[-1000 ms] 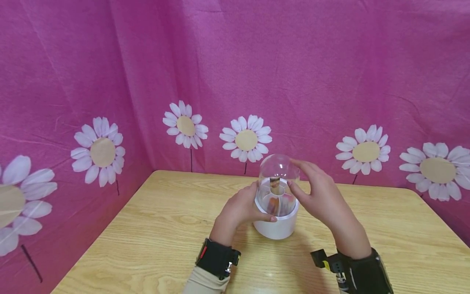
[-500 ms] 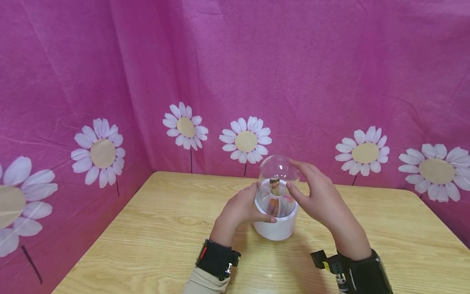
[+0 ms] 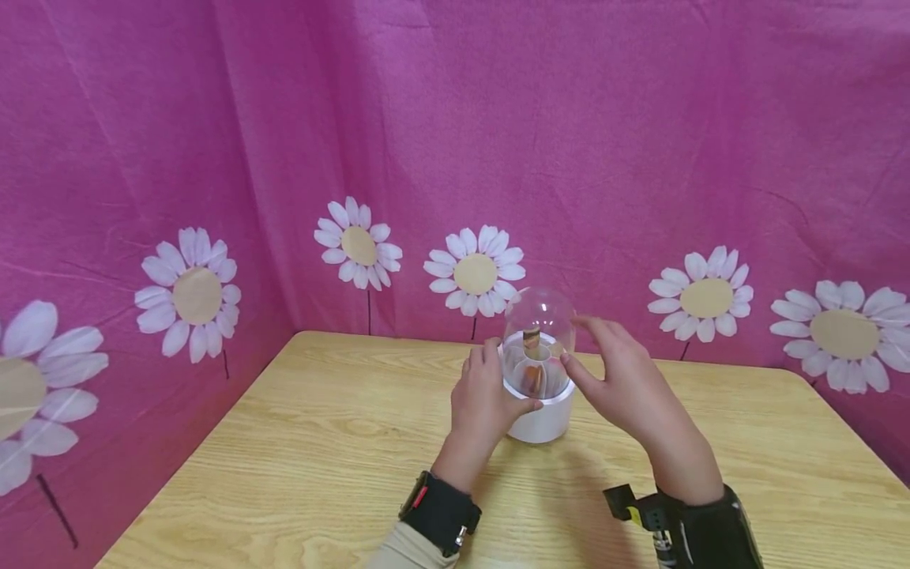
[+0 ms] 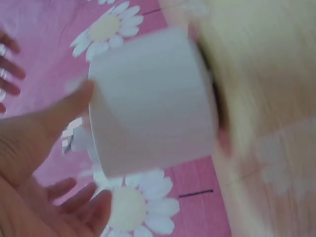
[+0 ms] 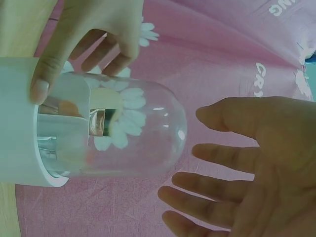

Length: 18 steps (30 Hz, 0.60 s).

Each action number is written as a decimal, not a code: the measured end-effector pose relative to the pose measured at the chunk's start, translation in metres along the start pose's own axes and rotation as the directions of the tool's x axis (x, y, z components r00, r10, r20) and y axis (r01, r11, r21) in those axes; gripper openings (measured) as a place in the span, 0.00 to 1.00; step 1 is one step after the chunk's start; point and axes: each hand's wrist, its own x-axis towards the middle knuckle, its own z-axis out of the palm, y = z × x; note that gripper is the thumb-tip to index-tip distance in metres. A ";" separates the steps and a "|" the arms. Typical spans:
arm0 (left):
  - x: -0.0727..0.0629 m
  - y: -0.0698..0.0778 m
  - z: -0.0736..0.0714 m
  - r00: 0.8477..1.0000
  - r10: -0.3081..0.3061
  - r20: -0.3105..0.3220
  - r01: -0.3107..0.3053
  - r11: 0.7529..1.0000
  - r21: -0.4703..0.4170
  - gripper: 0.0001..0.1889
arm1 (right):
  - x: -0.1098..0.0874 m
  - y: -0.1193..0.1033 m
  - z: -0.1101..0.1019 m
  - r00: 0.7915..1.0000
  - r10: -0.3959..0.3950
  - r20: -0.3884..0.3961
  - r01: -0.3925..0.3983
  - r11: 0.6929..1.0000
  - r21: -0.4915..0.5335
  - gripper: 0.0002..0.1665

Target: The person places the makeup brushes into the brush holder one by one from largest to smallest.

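A white round organizer [image 3: 542, 425] with a clear dome lid [image 3: 543, 304] stands upright toward the back of the table. Through the dome show inner dividers and a small gold-and-dark item [image 5: 98, 121]. My left hand [image 3: 486, 403] is at its left side, thumb at the white rim; in the left wrist view its other fingers [image 4: 81, 205] are loosely bent and apart from the white wall. To the right, my right hand [image 3: 626, 387] has its fingers spread near the dome. A gap separates those fingers from the clear top in the right wrist view.
The wooden table [image 3: 320, 458] spreads around the organizer, its back edge close behind. A pink cloth [image 3: 569, 142] with white daisies hangs at the back and left. Black straps with devices are on both wrists.
The organizer has shifted slightly away from me. My left hand has moved right and its fingers have lifted away from the side. The right hand has moved only slightly.
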 end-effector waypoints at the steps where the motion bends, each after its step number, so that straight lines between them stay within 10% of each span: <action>1: -0.001 0.002 0.002 1.000 0.002 -0.028 -0.002 1.000 0.000 0.49 | 0.000 0.001 0.000 1.000 0.004 -0.002 -0.004 1.000 -0.002 0.28; 5: -0.006 0.008 0.004 0.997 0.060 -0.052 -0.060 0.998 0.005 0.32 | -0.001 0.002 -0.001 1.000 0.025 0.007 -0.025 1.000 -0.007 0.19; 11: -0.010 0.013 -0.004 0.968 0.238 0.079 -0.248 0.956 0.157 0.06 | -0.001 0.001 -0.003 0.999 0.040 0.031 -0.039 0.999 -0.013 0.16; 18: -0.021 0.033 -0.010 0.934 0.202 0.296 -0.312 0.865 0.393 0.23 | 0.001 0.004 -0.007 0.998 0.055 0.027 -0.055 0.998 -0.019 0.13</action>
